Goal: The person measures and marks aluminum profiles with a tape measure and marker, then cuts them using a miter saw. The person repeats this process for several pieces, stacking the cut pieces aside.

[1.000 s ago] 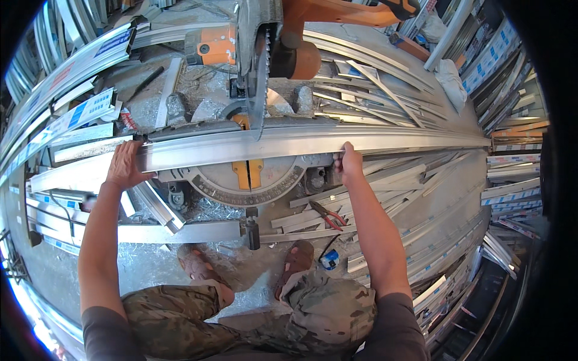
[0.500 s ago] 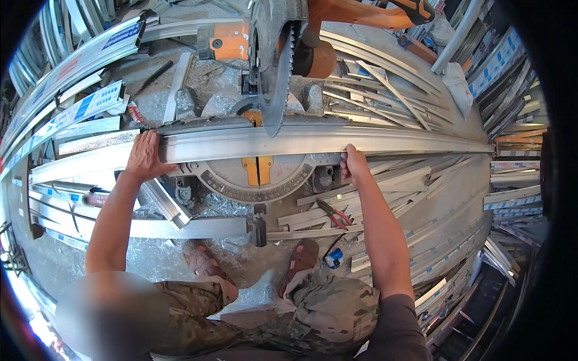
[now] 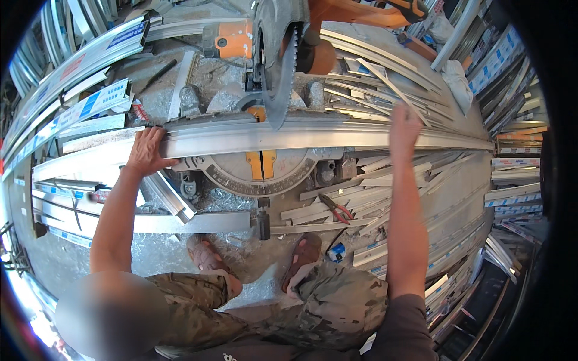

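Note:
A long aluminium profile (image 3: pixel 313 135) lies across the round base of a mitre saw (image 3: pixel 262 171), against its fence. My left hand (image 3: pixel 147 150) presses flat on the profile's left part, holding it down. My right hand (image 3: pixel 404 123) is lifted off the profile and hangs open above its right part, fingers stretched toward the back. The toothed saw blade (image 3: pixel 278 72) with its orange motor housing (image 3: pixel 232 39) is raised just above the profile at the middle.
Heaps of cut aluminium strips (image 3: pixel 385 198) lie right of the saw, with red-handled pliers (image 3: pixel 334 207) among them. Long profiles with blue labels (image 3: pixel 78 102) are stacked at the left. Another profile (image 3: pixel 192 222) lies near my sandalled feet (image 3: pixel 205 253). Metal shavings cover the floor.
My right hand has let go of the profile and risen toward the back right. My left hand has slid right along the profile. The view has shifted closer to the saw.

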A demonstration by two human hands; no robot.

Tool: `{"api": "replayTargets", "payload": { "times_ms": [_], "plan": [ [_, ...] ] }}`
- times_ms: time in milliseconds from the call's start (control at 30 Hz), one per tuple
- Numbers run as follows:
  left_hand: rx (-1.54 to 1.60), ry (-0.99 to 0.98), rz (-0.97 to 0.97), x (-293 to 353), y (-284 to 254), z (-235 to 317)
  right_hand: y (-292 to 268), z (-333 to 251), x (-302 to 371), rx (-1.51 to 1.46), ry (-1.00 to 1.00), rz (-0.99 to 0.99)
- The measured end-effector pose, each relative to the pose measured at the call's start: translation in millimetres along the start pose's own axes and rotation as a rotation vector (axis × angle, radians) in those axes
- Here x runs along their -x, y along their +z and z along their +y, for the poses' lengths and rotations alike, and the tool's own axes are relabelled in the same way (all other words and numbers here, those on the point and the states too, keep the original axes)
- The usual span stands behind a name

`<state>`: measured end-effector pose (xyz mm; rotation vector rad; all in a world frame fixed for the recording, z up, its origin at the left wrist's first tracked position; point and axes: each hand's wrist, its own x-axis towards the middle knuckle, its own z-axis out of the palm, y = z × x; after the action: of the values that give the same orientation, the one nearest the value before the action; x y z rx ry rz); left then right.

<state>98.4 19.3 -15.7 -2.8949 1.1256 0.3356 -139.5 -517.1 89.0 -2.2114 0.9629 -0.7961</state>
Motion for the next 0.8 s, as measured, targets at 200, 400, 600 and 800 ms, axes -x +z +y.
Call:
{"api": "replayTargets", "payload": {
  "times_ms": [200,400,600,800],
  "plan": [
    [-0.017,-0.039,-0.043,-3.1,6.8,-2.9,-23.9,-218.4,-56.3,0.038,-1.061,0.446],
    [0.008,-0.066,-0.129,-14.1,-1.6,12.1,-35.6,-261.4,-47.3,0.424,-0.643,-0.272],
    [0.032,-0.072,-0.147,-9.6,-1.8,8.0,-61.8,-235.7,28.0,0.547,-0.53,-0.661],
    [0.023,0.048,0.058,-11.5,33.4,-19.7,-58.7,-202.7,88.1,0.511,-0.469,-0.649]
  ]
}}
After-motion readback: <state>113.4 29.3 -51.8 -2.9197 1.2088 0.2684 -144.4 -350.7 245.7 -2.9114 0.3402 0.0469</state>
